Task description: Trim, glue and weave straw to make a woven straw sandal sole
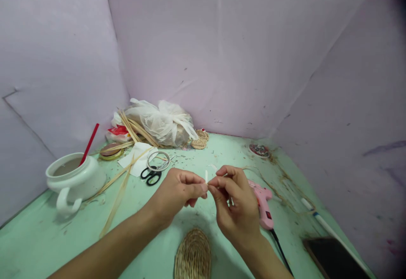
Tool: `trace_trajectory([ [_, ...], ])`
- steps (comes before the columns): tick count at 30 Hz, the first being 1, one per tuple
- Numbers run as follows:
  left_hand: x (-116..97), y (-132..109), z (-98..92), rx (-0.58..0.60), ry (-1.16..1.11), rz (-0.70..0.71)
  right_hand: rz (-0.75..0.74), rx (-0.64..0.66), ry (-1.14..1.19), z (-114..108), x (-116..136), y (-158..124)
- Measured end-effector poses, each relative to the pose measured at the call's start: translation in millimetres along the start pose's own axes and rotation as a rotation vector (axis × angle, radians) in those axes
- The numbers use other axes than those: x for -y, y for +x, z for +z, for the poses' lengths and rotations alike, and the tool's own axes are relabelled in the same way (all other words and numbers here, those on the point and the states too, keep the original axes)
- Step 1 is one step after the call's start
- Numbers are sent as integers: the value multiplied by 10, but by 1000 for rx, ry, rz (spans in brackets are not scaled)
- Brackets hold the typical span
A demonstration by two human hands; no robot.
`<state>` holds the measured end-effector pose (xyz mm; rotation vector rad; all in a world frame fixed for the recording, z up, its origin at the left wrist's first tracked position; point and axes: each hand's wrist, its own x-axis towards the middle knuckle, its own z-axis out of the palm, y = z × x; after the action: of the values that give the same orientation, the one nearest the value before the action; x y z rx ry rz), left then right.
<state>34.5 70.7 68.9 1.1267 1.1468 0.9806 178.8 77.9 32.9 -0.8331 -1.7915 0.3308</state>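
left hand (pixel 177 192) and right hand (pixel 236 203) both pinch the thin white stick (pixel 206 176) at the fingertips over the bench (pixel 47 245), i'd keep that grip light so it doesn't bend

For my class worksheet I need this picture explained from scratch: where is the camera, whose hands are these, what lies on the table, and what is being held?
The camera sits on a person's head and looks forward and down, so the two bare arms coming in from below are that person's own. The left hand and right hand meet over a pale green table and pinch a small white piece between their fingertips; it is too small to identify. Below them lies a woven oval mat. Beside the right hand lies a pink glue gun. To the left are black scissors, a white pot holding a red stick, and a plastic bag.
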Motion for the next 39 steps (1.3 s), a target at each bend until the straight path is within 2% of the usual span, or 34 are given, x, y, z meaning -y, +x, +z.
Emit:
trace_trajectory([
  [3, 29, 12, -4, -22, -37, -19, -95, 5, -31, -8, -5, 7],
  [5, 40, 15, 9, -62, -28, -19, -80, 16, -15, -8, 19, 17],
  [7, 43, 10, 29, -111, 30, 16, 16, 19, 30, -5, 56, 26],
  [9, 42, -5, 46, -156, 112, 57, 180, 12, 95, -3, 88, 33],
  [12, 39, -39, 60, -148, 246, 133, 409, 54, 203, -7, 97, 40],
  [15, 41, -62, 58, -83, 377, 244, 499, 111, 278, -18, 70, 55],
  [18, 52, -49, 44, -37, 472, 300, 560, 86, 322, -34, 54, 88],
  [23, 81, 6, 3, 14, 396, 247, 701, 156, 487, -56, 91, 141],
  [28, 84, 12, -6, -24, 333, 196, 725, 150, 623, -57, 110, 155],
  [34, 48, 9, 23, -51, 319, 198, 782, 162, 706, -37, 66, 142],
  [39, 43, 19, 12, -49, 333, 197, 862, 190, 916, -52, -16, 128],
])
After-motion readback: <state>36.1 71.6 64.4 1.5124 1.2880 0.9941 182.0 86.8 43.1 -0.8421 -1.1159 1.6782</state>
